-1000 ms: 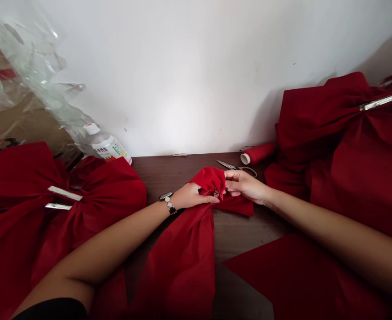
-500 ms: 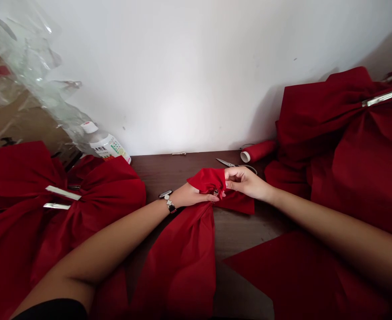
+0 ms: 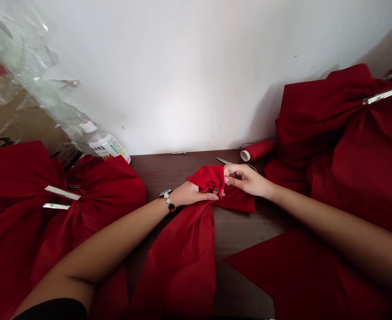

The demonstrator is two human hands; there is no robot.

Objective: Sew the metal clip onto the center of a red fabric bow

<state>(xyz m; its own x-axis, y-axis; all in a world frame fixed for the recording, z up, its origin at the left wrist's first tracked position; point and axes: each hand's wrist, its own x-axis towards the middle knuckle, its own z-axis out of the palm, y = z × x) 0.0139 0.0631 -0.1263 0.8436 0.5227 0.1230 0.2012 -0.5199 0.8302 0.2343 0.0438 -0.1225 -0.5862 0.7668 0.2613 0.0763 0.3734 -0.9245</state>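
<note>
Between my hands is a red fabric bow (image 3: 206,177), gathered at its middle, with a long tail (image 3: 185,262) hanging toward me over the dark table. A small metal clip (image 3: 215,191) shows at the gather. My left hand (image 3: 196,194) is closed round the gathered middle, thumb lying beside the clip; its other fingers are hidden behind the fabric. My right hand (image 3: 244,178) pinches at the bow's right side, thumb against the fingers. Whether it grips cloth or a fine thread is too small to tell.
Scissors (image 3: 227,162) and a spool of red thread (image 3: 258,151) lie behind my right hand. A small metal clip (image 3: 179,153) rests by the wall. Large red bows with clips (image 3: 62,193) are at left, more red fabric (image 3: 359,146) at right. A bottle (image 3: 107,146) leans at back left.
Both hands and the bow have shifted only very slightly upward in view. The grip looks the same.
</note>
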